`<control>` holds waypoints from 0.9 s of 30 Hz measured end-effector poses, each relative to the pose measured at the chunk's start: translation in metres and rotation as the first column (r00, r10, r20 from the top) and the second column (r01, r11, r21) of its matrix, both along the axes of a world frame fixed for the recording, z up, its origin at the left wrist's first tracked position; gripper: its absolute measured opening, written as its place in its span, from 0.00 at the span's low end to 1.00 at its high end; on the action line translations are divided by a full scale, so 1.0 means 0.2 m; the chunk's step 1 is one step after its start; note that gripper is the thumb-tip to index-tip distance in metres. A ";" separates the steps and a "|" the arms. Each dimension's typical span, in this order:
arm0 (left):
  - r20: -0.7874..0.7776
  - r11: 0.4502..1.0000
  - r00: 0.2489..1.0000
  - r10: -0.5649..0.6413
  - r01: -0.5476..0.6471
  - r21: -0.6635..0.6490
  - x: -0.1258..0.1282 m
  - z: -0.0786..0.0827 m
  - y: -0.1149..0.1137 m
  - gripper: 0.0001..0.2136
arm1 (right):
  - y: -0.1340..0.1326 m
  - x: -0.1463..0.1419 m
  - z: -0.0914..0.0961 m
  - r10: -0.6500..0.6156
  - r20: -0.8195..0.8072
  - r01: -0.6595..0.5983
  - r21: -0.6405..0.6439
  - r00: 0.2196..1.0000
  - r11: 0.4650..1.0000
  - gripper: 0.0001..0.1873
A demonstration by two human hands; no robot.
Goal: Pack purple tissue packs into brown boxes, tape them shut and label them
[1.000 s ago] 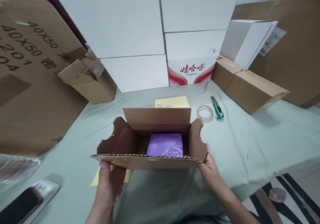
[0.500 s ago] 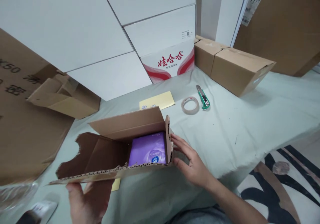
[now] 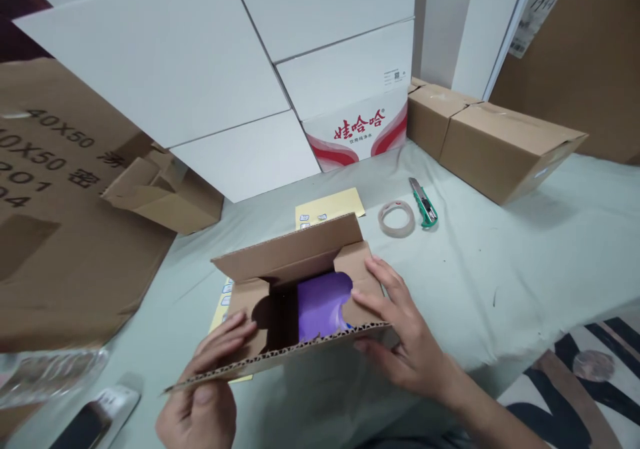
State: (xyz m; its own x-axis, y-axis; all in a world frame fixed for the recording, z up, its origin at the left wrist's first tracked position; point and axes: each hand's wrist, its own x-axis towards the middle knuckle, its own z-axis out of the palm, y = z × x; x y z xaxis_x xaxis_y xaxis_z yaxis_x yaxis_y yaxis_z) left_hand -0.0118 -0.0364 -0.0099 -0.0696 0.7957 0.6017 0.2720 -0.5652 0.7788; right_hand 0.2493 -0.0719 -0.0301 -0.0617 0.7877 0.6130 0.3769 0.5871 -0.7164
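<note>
In front of me a small brown cardboard box (image 3: 295,249) has its long back flap raised and its front flap leaning toward me. Inside, on the right, lies a purple packet (image 3: 320,305); the left part of the interior is dark. My left hand (image 3: 200,399) lays its fingers over the left end flap, with the thumb at the edge of the front flap. My right hand (image 3: 407,332) presses its fingers on the folded-in right end flap, its thumb beneath the front flap. Both end flaps have rounded cut-outs and partly cover the opening.
Beyond the box lie a yellow label sheet (image 3: 330,205), a tape roll (image 3: 383,225) and a green box cutter (image 3: 425,209). White cartons (image 3: 240,162) are stacked behind. Brown boxes (image 3: 505,142) stand at right, an open one (image 3: 195,202) at left. A phone-like object (image 3: 83,425) lies lower left.
Both end flaps have folded inward over the opening. My left hand has moved its fingers onto the left flap, and my right hand from the box's side onto the right flap.
</note>
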 end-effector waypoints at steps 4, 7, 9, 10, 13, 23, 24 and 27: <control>0.032 0.959 0.959 0.282 -0.280 -0.054 0.02 -0.01 -0.01 0.13 | 0.01 -0.03 0.02 -0.089 -0.079 0.087 -0.027 0.993 0.996 0.09; 0.004 0.921 0.941 0.338 -0.330 -0.206 0.01 0.03 0.03 0.24 | 0.02 -0.03 0.03 -0.190 -0.161 0.165 -0.155 0.968 0.974 0.16; 0.043 0.928 0.986 0.160 -0.135 -0.346 -0.02 0.07 0.08 0.40 | 0.04 -0.02 0.04 -0.182 -0.220 0.112 -0.293 0.958 0.949 0.31; 0.073 0.912 0.995 0.061 -0.026 -0.410 -0.04 0.09 0.11 0.44 | 0.06 -0.01 0.05 -0.149 -0.250 0.055 -0.346 0.957 0.937 0.36; 0.154 0.857 0.981 -0.116 0.177 -0.484 -0.10 0.10 0.16 0.39 | 0.09 0.01 0.07 -0.038 -0.316 -0.094 -0.393 0.948 0.915 0.43; 0.184 0.904 0.979 -0.087 0.155 -0.399 0.02 -0.05 0.01 0.17 | 0.06 0.05 -0.02 -0.224 -0.226 0.093 -0.475 0.948 0.875 0.17; 0.159 0.904 0.981 -0.111 0.166 -0.395 0.05 -0.04 -0.01 0.18 | 0.06 0.07 -0.04 -0.266 -0.270 0.100 -0.503 0.925 0.859 0.17; -0.014 0.934 0.985 -0.174 0.161 -0.320 0.14 0.01 -0.06 0.20 | 0.06 0.11 -0.03 -0.417 -0.381 0.145 -0.571 0.825 0.808 0.17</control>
